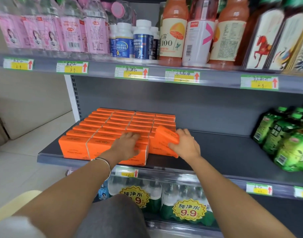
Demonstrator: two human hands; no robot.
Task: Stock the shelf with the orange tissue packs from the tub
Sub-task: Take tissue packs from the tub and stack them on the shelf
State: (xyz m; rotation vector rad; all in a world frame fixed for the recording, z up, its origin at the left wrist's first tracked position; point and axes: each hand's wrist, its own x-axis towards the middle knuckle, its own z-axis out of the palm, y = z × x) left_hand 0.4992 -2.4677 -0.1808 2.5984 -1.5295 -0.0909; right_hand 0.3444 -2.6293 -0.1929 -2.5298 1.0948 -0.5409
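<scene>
Orange tissue packs (119, 127) fill the shelf (216, 152) in rows, left hand (128, 143) flat with fingers together steadying the front pack, right hand (185, 143) clamped on a tilted pack (166, 138), which next likely needs lowering upright into the fourth row

Orange tissue packs (113, 127) stand upright in four tight rows on the left part of the grey shelf (224, 152), white lettering on their fronts. One pack (166, 136) at the front of the right row lies tilted, leaning on its neighbours.
</scene>
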